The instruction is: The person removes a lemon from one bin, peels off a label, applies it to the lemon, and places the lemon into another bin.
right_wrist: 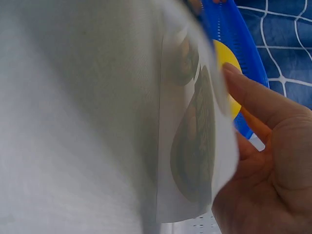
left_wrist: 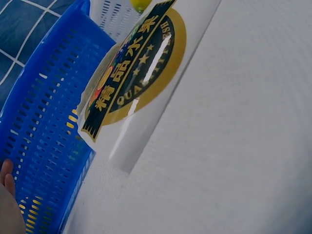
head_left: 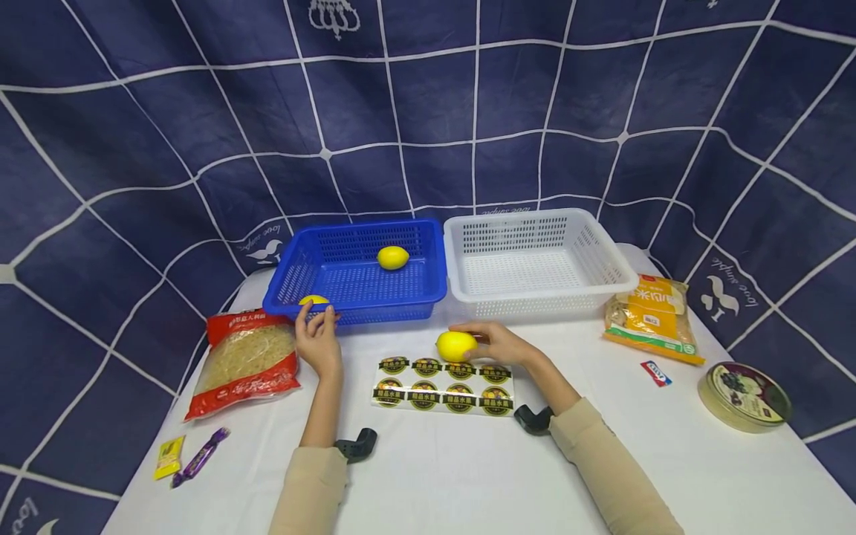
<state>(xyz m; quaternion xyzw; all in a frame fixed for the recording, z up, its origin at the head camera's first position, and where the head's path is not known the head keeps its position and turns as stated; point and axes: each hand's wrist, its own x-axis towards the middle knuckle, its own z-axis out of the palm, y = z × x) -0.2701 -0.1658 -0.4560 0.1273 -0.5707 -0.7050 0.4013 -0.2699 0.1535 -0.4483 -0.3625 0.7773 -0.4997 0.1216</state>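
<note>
My left hand (head_left: 319,343) is at the front left rim of the blue basket (head_left: 361,309), fingertips bent over the edge beside a lemon (head_left: 313,299) inside. Through the basket's slots, yellow shows below those fingers (left_wrist: 7,175) in the left wrist view. Farther back in the same basket lies another lemon (head_left: 393,258). My right hand (head_left: 498,343) grips a third lemon (head_left: 456,346) between thumb and fingers, just above the back edge of a sheet of round fruit stickers (head_left: 424,386). In the right wrist view the thumb presses this lemon (right_wrist: 226,53).
A white basket (head_left: 542,303) stands right of the blue one. Bagged pasta (head_left: 250,360), a yellow packet (head_left: 169,457) and a purple candy (head_left: 200,457) lie left. At right are a grain bag (head_left: 652,319), a small red-blue wrapper (head_left: 656,373) and a round tin (head_left: 744,397).
</note>
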